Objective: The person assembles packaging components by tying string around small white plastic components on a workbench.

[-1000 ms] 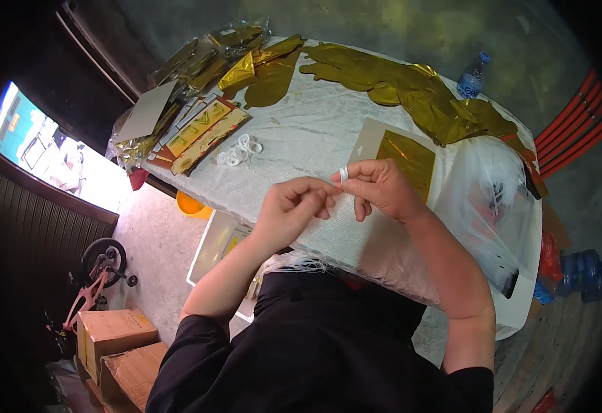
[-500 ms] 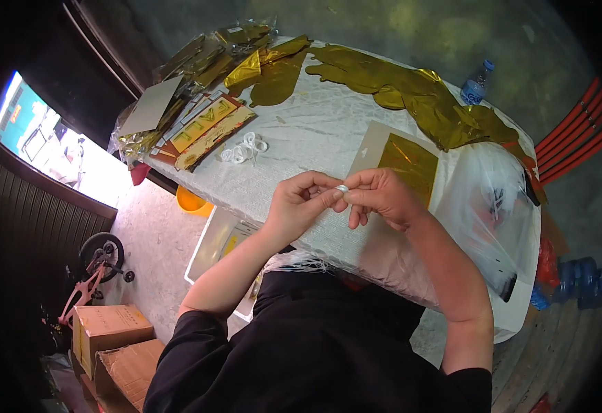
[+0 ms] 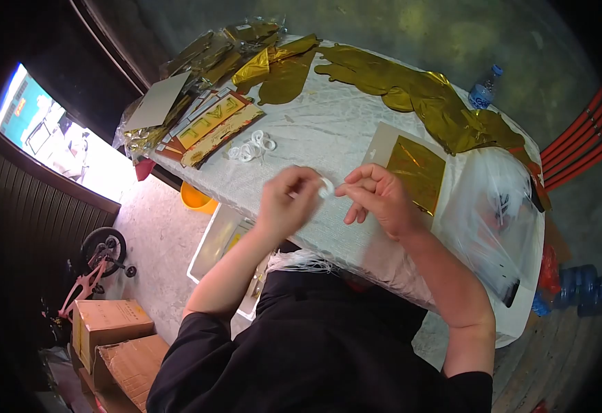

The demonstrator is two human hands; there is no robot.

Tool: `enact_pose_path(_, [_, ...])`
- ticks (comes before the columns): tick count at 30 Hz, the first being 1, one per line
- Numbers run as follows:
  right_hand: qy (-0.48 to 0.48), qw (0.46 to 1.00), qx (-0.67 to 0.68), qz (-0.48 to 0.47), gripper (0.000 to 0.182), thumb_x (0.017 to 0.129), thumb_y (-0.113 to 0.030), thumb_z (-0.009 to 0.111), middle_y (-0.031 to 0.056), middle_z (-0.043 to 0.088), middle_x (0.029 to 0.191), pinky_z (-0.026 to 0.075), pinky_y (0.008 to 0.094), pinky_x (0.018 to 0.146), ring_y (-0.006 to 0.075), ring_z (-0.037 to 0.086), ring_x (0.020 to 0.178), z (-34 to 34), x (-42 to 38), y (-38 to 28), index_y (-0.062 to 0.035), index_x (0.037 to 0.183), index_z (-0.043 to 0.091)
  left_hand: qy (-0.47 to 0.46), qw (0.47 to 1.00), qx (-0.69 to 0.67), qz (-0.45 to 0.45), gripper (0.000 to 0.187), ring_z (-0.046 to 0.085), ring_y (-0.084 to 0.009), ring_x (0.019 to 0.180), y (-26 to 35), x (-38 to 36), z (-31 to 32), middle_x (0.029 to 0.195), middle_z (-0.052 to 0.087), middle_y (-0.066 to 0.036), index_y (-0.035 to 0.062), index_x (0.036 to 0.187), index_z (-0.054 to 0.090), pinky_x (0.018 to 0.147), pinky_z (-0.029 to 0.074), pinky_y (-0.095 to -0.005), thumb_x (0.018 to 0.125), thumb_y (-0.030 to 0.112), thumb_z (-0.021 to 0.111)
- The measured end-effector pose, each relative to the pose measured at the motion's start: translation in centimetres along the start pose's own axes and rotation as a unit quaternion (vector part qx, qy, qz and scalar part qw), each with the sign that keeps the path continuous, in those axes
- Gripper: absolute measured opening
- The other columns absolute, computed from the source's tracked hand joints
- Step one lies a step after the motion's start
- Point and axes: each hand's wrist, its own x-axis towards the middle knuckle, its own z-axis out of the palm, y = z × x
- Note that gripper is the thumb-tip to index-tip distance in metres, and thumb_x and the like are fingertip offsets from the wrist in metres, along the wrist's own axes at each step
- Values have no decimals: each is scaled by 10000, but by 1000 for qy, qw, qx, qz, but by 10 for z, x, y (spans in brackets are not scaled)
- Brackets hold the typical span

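Observation:
Over the near edge of the table, my left hand (image 3: 288, 201) pinches a small white ring-shaped roll of ribbon or string (image 3: 326, 187), its fingers somewhat blurred. My right hand (image 3: 378, 199) is just to the right of the roll, thumb and forefinger pressed together, the other fingers loosely curled. Whatever thin thing might be in that pinch is too small to make out. More white rolls (image 3: 251, 147) lie in a cluster beyond my left hand. Close behind my right hand is a grey card with a gold foil piece in clear wrap (image 3: 416, 172).
Gold foil balloons (image 3: 411, 96) stretch along the far edge, near a water bottle (image 3: 483, 88). Printed cards (image 3: 222, 124) and wrapped gold packs (image 3: 211, 55) are piled at left. A clear plastic bag (image 3: 487, 213) lies right. Cardboard boxes (image 3: 112, 323) stand on the floor.
My hands have drawn apart, the left moving slightly left with the white roll. The roll now shows as a ring between them; before, both hands' fingertips were on it.

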Motion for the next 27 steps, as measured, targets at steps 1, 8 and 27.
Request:
enact_pose_path(1, [0,1000,1,-1,109,820,-87,536,111,628,819,416,197,463,130,594,545,-2,1,0,-41,911,496,22,999,24,4,69,540,-92,610,1,5,-11,704,593,-58,6,817,587,566,444,-228,772,58,595])
enact_pose_path(8, [-32,996,-85,8,112,836,-87,505,105,628,856,424,205,521,114,595,605,-4,2,8,-24,928,507,158,954,251,36,130,572,-143,655,-32,63,-98,785,604,-89,-19,888,581,611,460,-250,810,80,552])
enact_pose_path(27, [-59,987,-139,56,83,830,-98,520,59,631,801,408,203,535,80,569,609,-2,4,27,-47,890,548,-270,937,133,-178,138,555,-118,703,-54,-70,-77,777,617,-50,-4,914,607,644,447,-252,799,62,570])
